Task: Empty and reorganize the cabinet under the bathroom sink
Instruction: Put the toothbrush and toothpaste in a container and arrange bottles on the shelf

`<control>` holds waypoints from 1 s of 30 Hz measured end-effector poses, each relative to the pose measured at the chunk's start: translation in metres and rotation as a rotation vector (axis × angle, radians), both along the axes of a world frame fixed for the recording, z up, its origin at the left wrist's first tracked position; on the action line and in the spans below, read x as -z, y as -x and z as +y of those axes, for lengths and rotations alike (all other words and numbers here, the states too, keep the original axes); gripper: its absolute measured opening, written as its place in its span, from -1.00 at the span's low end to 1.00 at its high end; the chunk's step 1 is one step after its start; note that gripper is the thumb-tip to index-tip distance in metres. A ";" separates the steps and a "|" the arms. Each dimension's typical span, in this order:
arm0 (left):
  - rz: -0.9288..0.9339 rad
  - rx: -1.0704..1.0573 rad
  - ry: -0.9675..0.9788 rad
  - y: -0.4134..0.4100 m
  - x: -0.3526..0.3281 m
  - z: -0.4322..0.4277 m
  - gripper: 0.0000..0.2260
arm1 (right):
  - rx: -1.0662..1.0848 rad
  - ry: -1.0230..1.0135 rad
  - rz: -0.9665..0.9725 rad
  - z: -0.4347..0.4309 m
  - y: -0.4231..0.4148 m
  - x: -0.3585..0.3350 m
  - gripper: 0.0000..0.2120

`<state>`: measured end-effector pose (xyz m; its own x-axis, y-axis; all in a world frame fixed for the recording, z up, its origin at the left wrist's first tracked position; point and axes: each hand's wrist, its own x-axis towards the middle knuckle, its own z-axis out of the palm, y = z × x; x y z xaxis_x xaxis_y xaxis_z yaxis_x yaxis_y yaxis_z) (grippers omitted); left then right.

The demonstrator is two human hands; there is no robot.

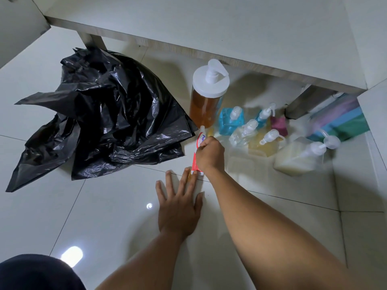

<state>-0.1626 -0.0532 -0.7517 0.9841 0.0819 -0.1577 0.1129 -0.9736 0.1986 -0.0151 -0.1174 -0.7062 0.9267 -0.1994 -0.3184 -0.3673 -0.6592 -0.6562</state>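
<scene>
A red and white toothpaste tube (197, 155) lies on the tiled floor just in front of the cabinet's base. My right hand (210, 155) grips the tube near its cap end, fingers curled round it. Flat on the floor lies my left hand (179, 204), fingers spread, with its fingertips touching the tube's lower end. A tall pump bottle of amber liquid (206, 101) stands behind the tube. Several smaller pump bottles, blue (230, 121), clear (243, 133) and yellow (265, 143), stand to its right, and a milky white one (301, 156) is nearest the right wall.
A crumpled black rubbish bag (100, 114) covers the floor on the left. The cabinet's bottom shelf (188, 28) runs across the top, on short legs (303, 105). Folded coloured cloths (343, 120) lie at the far right, a dark red sponge-like block (278, 124) near the leg.
</scene>
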 end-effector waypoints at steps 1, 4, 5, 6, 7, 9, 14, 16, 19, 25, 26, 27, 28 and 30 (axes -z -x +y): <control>0.002 0.002 0.004 0.000 0.000 0.000 -0.46 | 0.018 -0.015 0.006 0.001 0.000 -0.001 -0.83; -0.001 0.020 0.015 0.000 0.000 0.000 -0.48 | 0.029 -0.005 0.030 0.001 0.000 -0.002 -0.69; 0.002 0.021 0.013 0.001 0.001 0.001 -0.48 | 0.019 0.013 0.035 0.001 -0.001 -0.002 -0.67; 0.004 0.018 0.014 0.001 0.001 0.001 -0.47 | 0.009 0.028 0.042 0.001 -0.002 -0.002 -0.67; 0.005 0.012 0.017 0.001 0.001 0.001 -0.46 | -0.001 0.041 0.052 0.002 -0.004 -0.002 -0.68; 0.007 0.006 0.016 0.001 0.002 0.002 -0.46 | -0.017 0.060 0.066 0.002 -0.006 -0.002 -0.71; -0.012 0.010 0.015 0.001 0.004 0.002 -0.48 | -0.003 -0.005 0.115 -0.001 -0.010 -0.001 -0.73; -0.021 0.008 0.011 0.001 0.004 0.002 -0.49 | 0.004 -0.049 0.138 -0.003 -0.012 -0.003 -0.73; -0.056 -0.002 0.037 0.002 0.005 0.001 -0.52 | 0.030 -0.112 0.163 -0.005 -0.014 -0.006 -0.75; -0.182 -0.054 0.133 0.003 0.009 0.000 -0.54 | 0.043 -0.147 0.166 -0.015 -0.009 -0.022 -0.66; -0.220 -0.066 0.142 0.003 0.010 0.000 -0.56 | 0.014 -0.133 0.192 -0.016 -0.009 -0.025 -0.62; -0.264 -0.079 0.147 0.004 0.011 0.001 -0.58 | -0.015 -0.116 0.225 -0.018 -0.008 -0.028 -0.60; -0.312 -0.089 0.151 0.006 0.013 0.001 -0.62 | -0.039 -0.099 0.255 -0.019 -0.008 -0.032 -0.59; -0.397 -0.112 0.165 0.005 0.013 0.002 -0.70 | -0.072 -0.075 0.296 -0.021 -0.008 -0.036 -0.60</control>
<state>-0.1681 -0.0510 -0.7651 0.9575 0.1973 0.2103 0.1000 -0.9112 0.3996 -0.0069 -0.1386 -0.6706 0.8022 -0.1023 -0.5882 -0.5040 -0.6443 -0.5753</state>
